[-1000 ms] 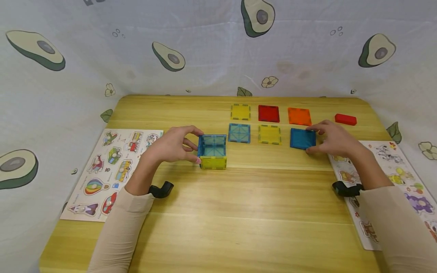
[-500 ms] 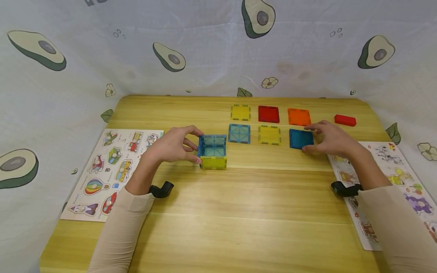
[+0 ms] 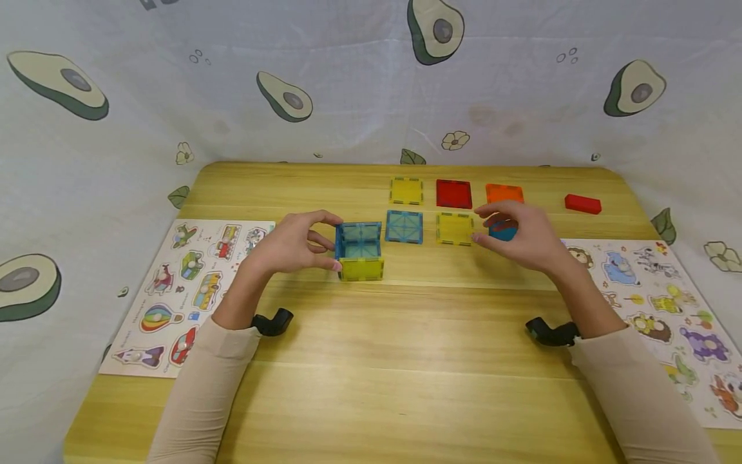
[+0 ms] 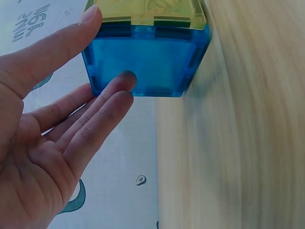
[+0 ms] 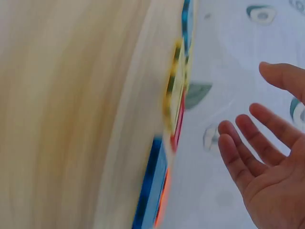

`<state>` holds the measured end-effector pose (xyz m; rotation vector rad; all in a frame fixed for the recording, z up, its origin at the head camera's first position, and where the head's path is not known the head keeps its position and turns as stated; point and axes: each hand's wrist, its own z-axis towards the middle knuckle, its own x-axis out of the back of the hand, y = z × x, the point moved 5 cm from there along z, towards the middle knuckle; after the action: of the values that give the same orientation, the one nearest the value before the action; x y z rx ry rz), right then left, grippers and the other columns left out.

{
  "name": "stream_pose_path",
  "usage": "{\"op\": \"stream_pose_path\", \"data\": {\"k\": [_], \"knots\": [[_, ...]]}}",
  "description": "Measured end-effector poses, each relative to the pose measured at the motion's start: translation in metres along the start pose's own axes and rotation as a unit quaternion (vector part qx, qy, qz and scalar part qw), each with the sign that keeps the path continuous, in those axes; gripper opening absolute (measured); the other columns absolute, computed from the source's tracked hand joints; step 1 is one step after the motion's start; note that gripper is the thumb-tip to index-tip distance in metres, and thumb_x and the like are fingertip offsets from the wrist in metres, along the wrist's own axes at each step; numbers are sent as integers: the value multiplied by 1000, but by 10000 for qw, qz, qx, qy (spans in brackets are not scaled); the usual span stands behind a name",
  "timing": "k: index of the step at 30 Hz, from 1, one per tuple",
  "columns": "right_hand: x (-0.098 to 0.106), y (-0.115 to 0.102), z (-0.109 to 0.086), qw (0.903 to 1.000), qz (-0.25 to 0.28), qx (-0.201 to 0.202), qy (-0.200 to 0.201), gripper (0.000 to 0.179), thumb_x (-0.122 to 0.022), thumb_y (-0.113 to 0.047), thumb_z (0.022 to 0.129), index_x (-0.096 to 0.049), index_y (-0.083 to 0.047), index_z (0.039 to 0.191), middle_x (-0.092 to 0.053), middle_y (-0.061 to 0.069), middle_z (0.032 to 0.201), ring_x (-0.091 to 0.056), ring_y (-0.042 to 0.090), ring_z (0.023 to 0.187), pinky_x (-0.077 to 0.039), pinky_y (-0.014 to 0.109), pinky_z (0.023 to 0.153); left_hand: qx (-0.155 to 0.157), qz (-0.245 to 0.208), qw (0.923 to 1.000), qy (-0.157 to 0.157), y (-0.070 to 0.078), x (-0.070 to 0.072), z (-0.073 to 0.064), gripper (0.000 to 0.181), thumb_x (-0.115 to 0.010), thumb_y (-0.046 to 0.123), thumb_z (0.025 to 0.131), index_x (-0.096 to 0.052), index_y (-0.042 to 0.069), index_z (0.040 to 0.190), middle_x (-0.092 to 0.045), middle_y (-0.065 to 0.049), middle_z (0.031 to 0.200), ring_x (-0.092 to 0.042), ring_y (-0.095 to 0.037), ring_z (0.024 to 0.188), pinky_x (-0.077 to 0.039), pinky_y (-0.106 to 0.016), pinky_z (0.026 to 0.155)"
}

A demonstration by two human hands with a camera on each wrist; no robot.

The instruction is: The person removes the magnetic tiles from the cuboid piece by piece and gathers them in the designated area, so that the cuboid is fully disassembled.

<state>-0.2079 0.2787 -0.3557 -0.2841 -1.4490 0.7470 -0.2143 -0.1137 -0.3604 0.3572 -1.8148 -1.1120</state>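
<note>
My left hand holds a small open-topped box of magnetic tiles, with blue walls and a yellow front. In the left wrist view the thumb lies at the yellow tile, and fingertips touch the blue wall. My right hand hovers with spread fingers and nothing between them, as the right wrist view shows. It partly covers a dark blue tile. Its fingertips come close to the right edge of a flat yellow tile. A light blue tile lies between that tile and the box.
Behind lie another yellow tile, a red tile and an orange tile. A red block sits at the back right. Picture puzzle boards flank the wooden table: a vehicle board left, an animal board right.
My right hand has moved left from the dark blue tile's right edge towards the yellow tile; the dark blue tile stays behind. The left hand keeps hold of the box, which has shifted slightly.
</note>
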Motion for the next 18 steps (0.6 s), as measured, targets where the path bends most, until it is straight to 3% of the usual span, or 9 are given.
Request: {"op": "stream_pose_path", "data": {"k": [2,6,9,12,15,18], "knots": [[-10,-10,1,9998,154,147,-7,45,-80,-24,91,-68,-10,132,-70,17,121,-69,34,104,-50,13,84,-1,-111,9999,37,-1,-1,0,76,-90,17,80,-53,16,147,-51,-5,154,-71,-27,118,-60,-41,95],[-29,-27,4,9979,357,531,-131,44,-80,-22,92,-67,-10,132,-70,16,122,-70,31,104,-58,32,92,43,-396,9992,43,-4,-9,-1,77,-87,17,85,-47,18,151,-46,-6,158,-64,-29,129,-60,-42,96],[-42,-36,7,9955,580,706,-237,44,-80,-21,92,-67,-8,132,-70,17,123,-71,31,103,-58,47,93,106,-572,9983,30,-7,-18,-4,80,-82,23,90,-39,25,157,-37,-1,164,-55,-30,140,-59,-45,98],[-53,-45,10,9932,802,767,-357,43,-80,-21,91,-68,-9,131,-70,16,122,-71,30,104,-58,53,94,183,-842,9962,138,-12,-27,-7,78,-76,32,95,-32,35,160,-29,7,168,-46,-30,148,-54,-51,105],[-63,-55,12,9902,964,864,-514,44,-81,-22,91,-68,-11,131,-70,15,122,-70,29,106,-58,53,95,223,-1373,9897,331,-17,-37,-9,70,-67,36,101,-30,40,160,-24,7,170,-39,-32,152,-48,-55,111],[-72,-67,13,9863,1098,1037,-667,45,-82,-22,90,-68,-11,131,-70,15,124,-70,29,106,-59,50,95,301,-2117,9756,498,-21,-47,-11,62,-60,34,106,-29,45,158,-21,7,171,-34,-32,154,-45,-53,115]]}}
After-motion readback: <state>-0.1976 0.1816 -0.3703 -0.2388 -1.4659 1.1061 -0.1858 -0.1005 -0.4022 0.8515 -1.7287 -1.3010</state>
